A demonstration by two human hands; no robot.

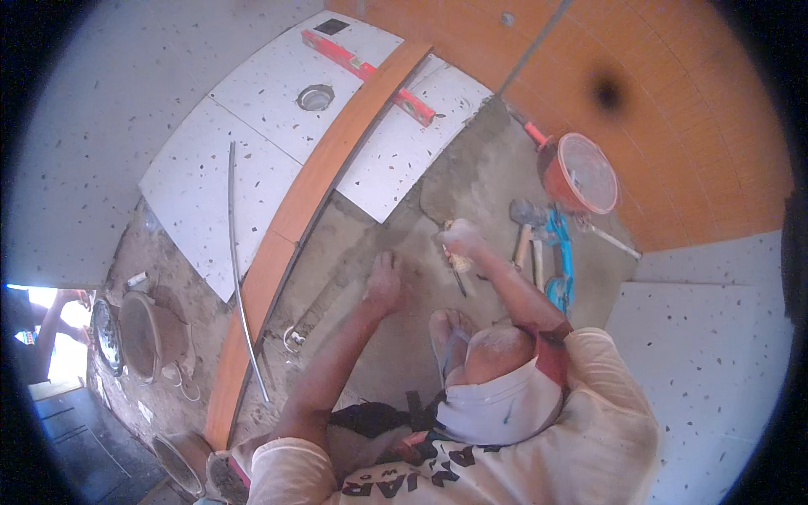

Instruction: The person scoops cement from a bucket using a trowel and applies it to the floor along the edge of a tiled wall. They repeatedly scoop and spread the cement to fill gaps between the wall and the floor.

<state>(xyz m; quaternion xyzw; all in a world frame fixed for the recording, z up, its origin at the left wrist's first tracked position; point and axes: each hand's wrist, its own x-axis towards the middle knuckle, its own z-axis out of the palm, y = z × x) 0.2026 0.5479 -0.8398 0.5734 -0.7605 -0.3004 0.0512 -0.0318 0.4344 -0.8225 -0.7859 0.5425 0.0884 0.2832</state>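
My left hand (387,284) rests on the grey mortar bed (353,244), its fingers stretched out and holding nothing. To its right, my right hand (461,240) is closed around a pale-handled hand tool (459,263). The tool's working end blends with the mortar, so its kind is unclear. Ahead of my hands lie white speckled floor tiles (252,181); one has a round drain opening (316,98). A long brown tile strip (311,194) crosses them, running down to my left. Under its far end, a red spirit level (412,108) lies across the tiles.
A thin metal strip (236,252) lies over the tiles and brown strip. Right of me are a reddish bucket (589,172), a blue tool (560,261) and a mallet (526,212). Buckets (143,337) stand at left, near another person's arm (55,324). Walls close in ahead and right.
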